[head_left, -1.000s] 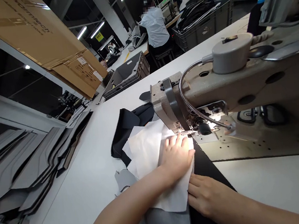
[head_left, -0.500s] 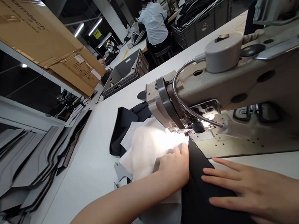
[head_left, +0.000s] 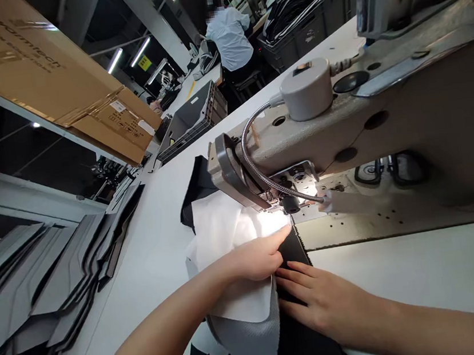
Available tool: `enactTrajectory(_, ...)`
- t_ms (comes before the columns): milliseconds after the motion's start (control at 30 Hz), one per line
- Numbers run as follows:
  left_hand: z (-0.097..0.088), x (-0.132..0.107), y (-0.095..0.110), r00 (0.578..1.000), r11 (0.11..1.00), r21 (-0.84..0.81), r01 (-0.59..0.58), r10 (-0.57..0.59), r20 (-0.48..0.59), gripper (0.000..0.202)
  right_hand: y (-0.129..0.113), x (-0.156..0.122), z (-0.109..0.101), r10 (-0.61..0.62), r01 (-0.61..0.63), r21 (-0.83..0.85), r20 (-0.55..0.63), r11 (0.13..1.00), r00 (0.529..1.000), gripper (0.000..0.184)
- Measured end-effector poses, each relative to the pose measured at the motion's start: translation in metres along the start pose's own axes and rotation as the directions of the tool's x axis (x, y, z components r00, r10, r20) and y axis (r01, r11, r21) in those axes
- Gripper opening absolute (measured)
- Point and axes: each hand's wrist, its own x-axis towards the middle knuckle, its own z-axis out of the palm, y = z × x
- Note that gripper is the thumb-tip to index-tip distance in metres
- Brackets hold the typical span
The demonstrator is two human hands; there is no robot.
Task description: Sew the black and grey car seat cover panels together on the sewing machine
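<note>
Across the left of the white table (head_left: 146, 281), grey cut panels (head_left: 46, 281) lie stacked in overlapping rows. Nearer the middle, the left hand (head_left: 255, 258) lies open, fingers together, pressing on a white sheet (head_left: 222, 231) layered over grey fabric (head_left: 248, 337), its fingertips near the presser foot (head_left: 286, 206) of the sewing machine (head_left: 343, 130). Just beside it, the right hand (head_left: 321, 299) sits open, fingers spread, on black fabric (head_left: 291, 248) reaching up to that foot.
</note>
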Motion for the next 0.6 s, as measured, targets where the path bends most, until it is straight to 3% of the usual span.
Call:
enactTrajectory(100, 0.000, 0.007, -0.001, 0.998, 0.996, 0.059, 0.070, -0.070, -0.002, 0.077, 0.006, -0.003, 0.003, 0.024, -0.025, -0.034, -0.014, 0.999, 1.000, 0.030)
enactTrajectory(400, -0.002, 0.017, -0.009, 0.990, 0.989, 0.127, 0.077, -0.061, -0.126, 0.076, 0.018, -0.002, 0.003, 0.075, -0.077, 0.037, 0.070, 0.996, 0.995, 0.038)
enactTrajectory(500, 0.004, 0.013, -0.012, 0.980, 0.975, 0.210, 0.075, -0.034, -0.194, 0.073, 0.020, 0.001, -0.008, 0.125, -0.132, 0.051, 0.117, 0.990, 0.985, 0.041)
enactTrajectory(600, 0.010, 0.011, -0.014, 0.964, 0.963, 0.254, 0.092, -0.023, -0.265, 0.069, 0.021, -0.007, -0.029, 0.208, -0.204, -0.048, 0.103, 0.978, 0.973, 0.051)
